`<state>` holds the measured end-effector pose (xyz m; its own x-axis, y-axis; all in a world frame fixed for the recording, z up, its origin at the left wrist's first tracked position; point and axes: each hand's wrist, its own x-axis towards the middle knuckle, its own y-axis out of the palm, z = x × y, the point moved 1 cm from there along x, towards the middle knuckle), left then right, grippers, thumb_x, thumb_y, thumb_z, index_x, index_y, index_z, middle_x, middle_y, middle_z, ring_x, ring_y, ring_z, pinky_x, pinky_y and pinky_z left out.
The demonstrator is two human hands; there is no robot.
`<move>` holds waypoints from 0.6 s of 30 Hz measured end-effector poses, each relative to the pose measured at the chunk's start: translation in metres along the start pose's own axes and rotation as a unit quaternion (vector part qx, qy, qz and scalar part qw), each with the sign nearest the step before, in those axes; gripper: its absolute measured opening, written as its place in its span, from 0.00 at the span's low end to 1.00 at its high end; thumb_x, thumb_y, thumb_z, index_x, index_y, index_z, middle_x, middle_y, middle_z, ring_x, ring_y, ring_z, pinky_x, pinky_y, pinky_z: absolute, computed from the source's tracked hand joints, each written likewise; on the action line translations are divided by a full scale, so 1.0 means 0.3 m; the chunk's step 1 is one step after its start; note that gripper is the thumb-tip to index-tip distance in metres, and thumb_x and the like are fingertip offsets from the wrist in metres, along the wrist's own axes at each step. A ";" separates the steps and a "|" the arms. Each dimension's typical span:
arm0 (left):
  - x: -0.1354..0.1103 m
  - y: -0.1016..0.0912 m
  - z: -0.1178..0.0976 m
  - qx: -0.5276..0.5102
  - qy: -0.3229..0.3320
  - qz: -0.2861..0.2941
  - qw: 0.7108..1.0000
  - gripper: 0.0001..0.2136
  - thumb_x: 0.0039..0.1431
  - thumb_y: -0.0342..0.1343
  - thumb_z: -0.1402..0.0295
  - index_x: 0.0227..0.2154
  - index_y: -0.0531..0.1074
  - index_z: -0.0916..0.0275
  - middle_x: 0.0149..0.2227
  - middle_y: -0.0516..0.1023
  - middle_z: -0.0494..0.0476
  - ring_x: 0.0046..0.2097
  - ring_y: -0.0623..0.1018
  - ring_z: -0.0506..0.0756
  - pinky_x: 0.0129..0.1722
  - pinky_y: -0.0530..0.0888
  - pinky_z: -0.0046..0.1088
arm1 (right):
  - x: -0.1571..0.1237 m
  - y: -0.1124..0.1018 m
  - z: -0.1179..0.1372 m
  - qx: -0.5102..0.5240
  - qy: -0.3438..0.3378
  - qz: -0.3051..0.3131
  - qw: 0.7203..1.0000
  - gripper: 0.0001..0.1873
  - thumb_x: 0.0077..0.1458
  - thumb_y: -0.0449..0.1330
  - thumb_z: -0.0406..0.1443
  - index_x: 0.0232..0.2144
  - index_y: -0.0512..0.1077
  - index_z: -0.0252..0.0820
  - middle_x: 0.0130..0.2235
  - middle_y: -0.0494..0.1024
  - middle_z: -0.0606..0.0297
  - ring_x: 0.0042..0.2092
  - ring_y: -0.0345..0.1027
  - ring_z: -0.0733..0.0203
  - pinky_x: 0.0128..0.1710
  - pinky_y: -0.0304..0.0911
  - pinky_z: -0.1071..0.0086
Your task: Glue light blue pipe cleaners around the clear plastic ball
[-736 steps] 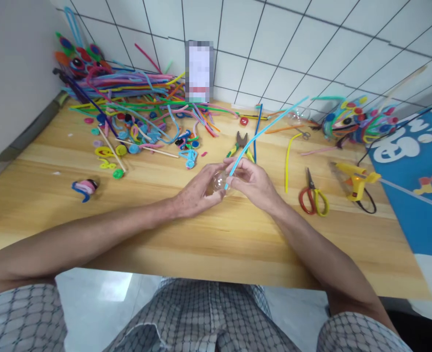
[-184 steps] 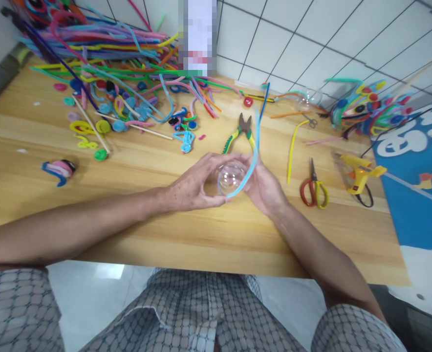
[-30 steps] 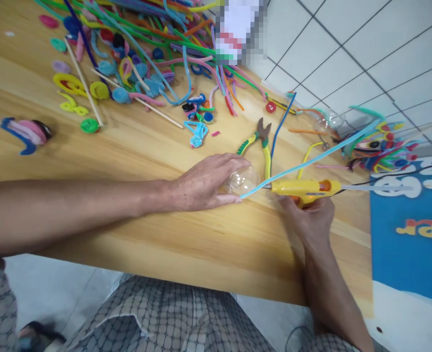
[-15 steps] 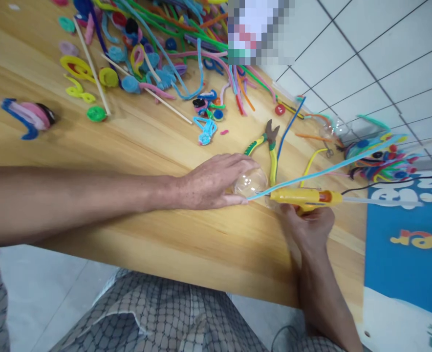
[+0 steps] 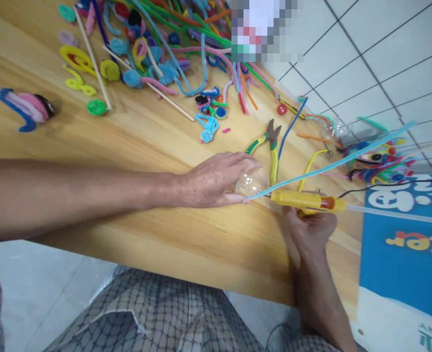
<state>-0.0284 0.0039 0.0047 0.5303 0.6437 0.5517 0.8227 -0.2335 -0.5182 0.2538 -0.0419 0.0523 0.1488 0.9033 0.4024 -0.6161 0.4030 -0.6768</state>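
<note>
My left hand [image 5: 219, 178] is closed around a clear plastic ball [image 5: 251, 180] on the wooden table. Its thumb lies at the near end of a long light-blue pipe cleaner [image 5: 326, 167], which slants up to the right. In my right hand [image 5: 313, 225] is a yellow hot glue gun [image 5: 296, 198], its nozzle pointing left at the ball and touching or almost touching the pipe cleaner's near end. A clear glue stick [image 5: 395, 213] sticks out of the gun's back. Just beyond the ball lie pliers [image 5: 272, 146] with green and yellow handles.
Pipe cleaners and coiled shapes [image 5: 164, 63] are heaped at the far left. A blue and a yellow pipe cleaner [image 5: 313, 166] lie beyond the gun. A bundle of colourful pieces [image 5: 380, 159] stands by the tiled wall [image 5: 384, 58]. The gun's black cord [image 5: 395, 185] crosses a blue printed sheet [image 5: 402, 264].
The glue gun has tilted slightly, so its back end and the glue stick sit lower. The pipe cleaner's far end has swung a little up and right. Both grips stay the same.
</note>
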 end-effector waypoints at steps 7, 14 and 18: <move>-0.001 -0.004 -0.001 -0.004 -0.004 0.002 1.000 0.30 0.66 0.72 0.64 0.66 0.66 0.58 0.66 0.78 0.70 0.68 0.79 0.67 0.65 0.77 0.51 | -0.005 -0.015 -0.040 -0.032 -0.070 0.002 0.997 0.08 0.47 0.72 0.35 0.32 0.78 0.45 0.28 0.83 0.68 0.29 0.78 0.57 0.29 0.74 0.66; 0.002 -0.006 -0.003 -0.010 0.001 -0.005 1.000 0.28 0.68 0.71 0.62 0.65 0.67 0.58 0.65 0.79 0.70 0.67 0.79 0.67 0.64 0.77 0.49 | 0.003 -0.013 -0.030 -0.040 -0.081 0.013 0.996 0.08 0.47 0.71 0.36 0.31 0.75 0.45 0.26 0.81 0.68 0.27 0.75 0.57 0.27 0.73 0.66; 0.003 -0.007 -0.004 -0.012 0.001 -0.005 1.000 0.27 0.68 0.71 0.63 0.65 0.68 0.58 0.65 0.80 0.70 0.66 0.80 0.67 0.64 0.78 0.50 | 0.003 -0.018 -0.034 -0.053 -0.096 0.008 0.994 0.09 0.48 0.70 0.36 0.30 0.73 0.46 0.25 0.79 0.70 0.25 0.73 0.59 0.25 0.69 0.68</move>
<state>-0.0293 0.0040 0.0072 0.5217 0.6454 0.5579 0.8330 -0.2442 -0.4965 0.2651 -0.0419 0.0501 -0.0172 0.8693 0.4940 -0.5303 0.4110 -0.7415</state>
